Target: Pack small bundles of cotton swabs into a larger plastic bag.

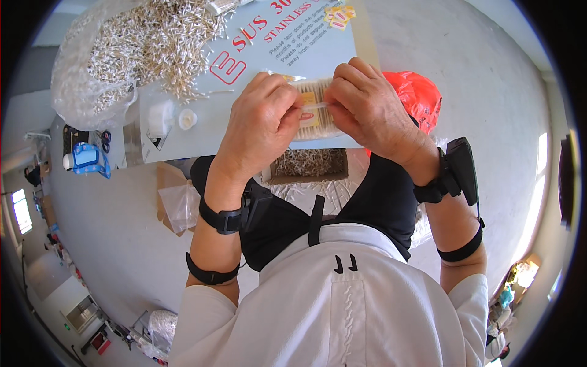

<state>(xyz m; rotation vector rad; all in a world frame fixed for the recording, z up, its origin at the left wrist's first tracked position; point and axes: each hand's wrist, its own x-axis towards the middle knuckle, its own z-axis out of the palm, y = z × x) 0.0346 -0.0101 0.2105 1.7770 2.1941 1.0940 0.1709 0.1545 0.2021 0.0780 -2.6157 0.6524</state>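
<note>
Between my two hands, on the table's near edge, lies a clear pack of cotton swabs (pixel 317 129) with a yellow and white label inside. My left hand (pixel 263 116) is closed, thumb and fingers pinched at the pack's left side. My right hand (pixel 370 104) pinches the opposite side, fingers bent over its upper edge. A pale strip runs across the pack between the fingertips. Both hands hide the pack's ends. To the upper left, a large heap of loose cotton swabs (pixel 165 46) spills from a clear plastic bag (pixel 76 92).
Small yellow cards (pixel 340 16) lie at the table's far edge. White rolls (pixel 161 117) sit left of my left hand. A red plastic bag (pixel 422 98) is beside my right wrist. Below the table edge, a cardboard box (pixel 299 179) holds more swabs. A blue pouch (pixel 88 160) rests at the left.
</note>
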